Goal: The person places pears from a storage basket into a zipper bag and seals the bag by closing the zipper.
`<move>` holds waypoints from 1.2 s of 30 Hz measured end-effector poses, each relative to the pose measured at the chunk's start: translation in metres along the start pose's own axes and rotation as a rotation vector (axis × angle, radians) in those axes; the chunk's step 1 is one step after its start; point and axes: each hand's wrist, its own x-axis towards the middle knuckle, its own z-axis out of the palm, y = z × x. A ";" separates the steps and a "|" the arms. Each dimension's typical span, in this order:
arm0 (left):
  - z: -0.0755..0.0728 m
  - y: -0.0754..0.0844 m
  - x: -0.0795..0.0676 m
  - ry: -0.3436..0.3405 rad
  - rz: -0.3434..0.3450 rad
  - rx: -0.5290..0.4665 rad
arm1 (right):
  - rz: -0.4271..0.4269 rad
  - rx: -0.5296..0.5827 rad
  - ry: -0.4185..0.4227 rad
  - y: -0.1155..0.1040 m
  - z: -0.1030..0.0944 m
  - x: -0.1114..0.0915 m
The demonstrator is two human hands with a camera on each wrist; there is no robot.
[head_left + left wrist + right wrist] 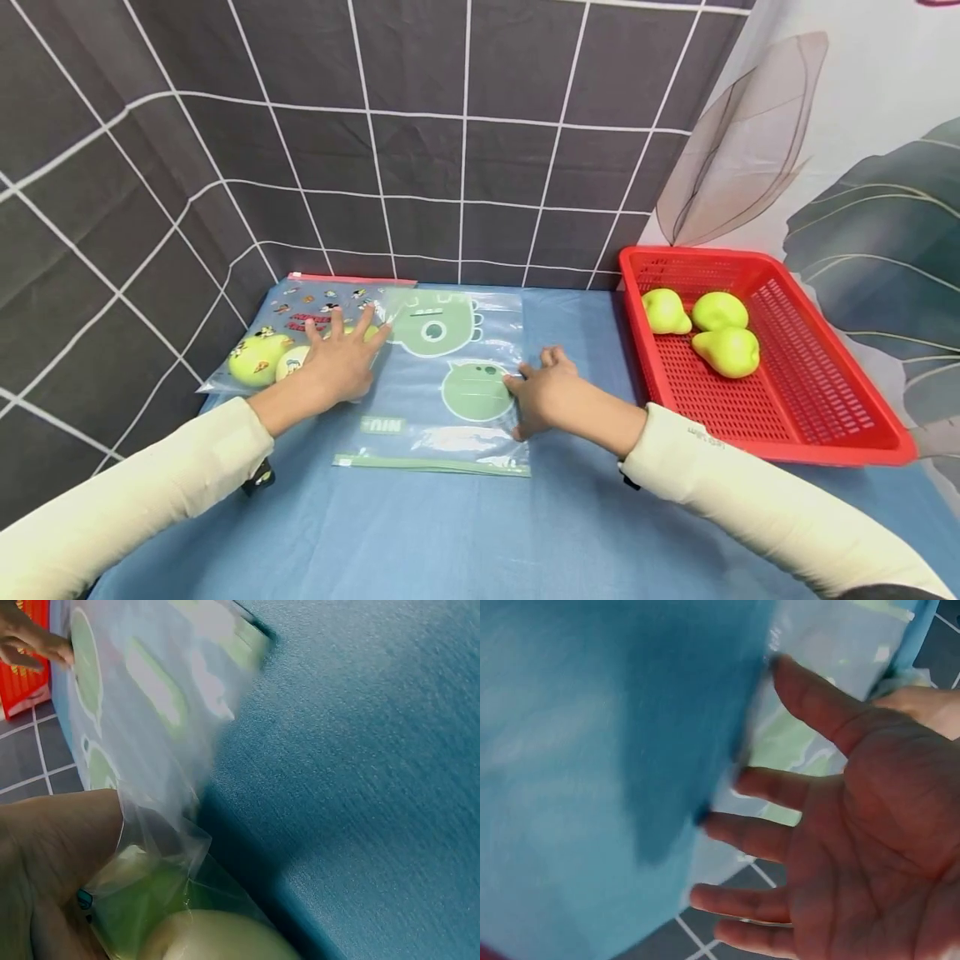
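A clear zip bag (420,400) with green cartoon prints lies flat on the blue cloth, its green zip strip towards me. Left of it, a red-edged zip bag (296,300) holds yellow-green fruit (258,360) and a paler round one (291,362). My left hand (341,365) rests with spread fingers over the filled bag, near where the two bags meet. In the left wrist view, clear plastic and pale fruit (217,936) show beside that hand. My right hand (551,396) touches the green-printed bag's right edge, its fingers (754,832) apart and palm bare.
A red plastic basket (832,417) stands to the right, with three yellow-green pears (727,352) inside. Behind the table hangs a dark cloth (420,150) with a white grid. A leaf-patterned curtain (862,208) hangs at the right. Blue cloth (420,533) covers the table.
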 end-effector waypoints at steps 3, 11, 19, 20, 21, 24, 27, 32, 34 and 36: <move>0.000 0.000 0.001 0.008 -0.001 0.005 | 0.044 -0.068 -0.054 0.010 -0.003 -0.006; 0.005 -0.004 -0.004 0.007 -0.007 0.016 | 0.064 -0.167 -0.061 0.025 0.001 -0.010; 0.001 0.001 -0.004 0.020 0.034 0.129 | 0.023 -0.132 -0.013 0.034 -0.009 -0.006; 0.000 0.003 -0.003 0.023 0.045 0.149 | 0.011 -0.120 0.004 0.037 -0.011 -0.007; -0.002 0.006 -0.002 0.031 0.058 0.162 | -0.006 -0.097 0.025 0.040 -0.013 -0.009; -0.007 0.015 0.001 0.096 0.126 0.190 | -0.053 -0.053 0.103 0.051 -0.020 -0.016; -0.009 0.027 0.003 0.202 0.241 0.161 | -0.081 -0.017 0.190 0.066 -0.027 -0.025; -0.006 0.056 0.004 0.259 0.424 0.048 | -0.092 0.055 0.385 0.093 -0.035 -0.038; -0.006 0.070 0.001 0.209 0.474 0.006 | -0.095 0.102 0.461 0.107 -0.036 -0.042; -0.008 0.084 -0.003 0.133 0.531 -0.043 | -0.087 0.149 0.517 0.123 -0.035 -0.045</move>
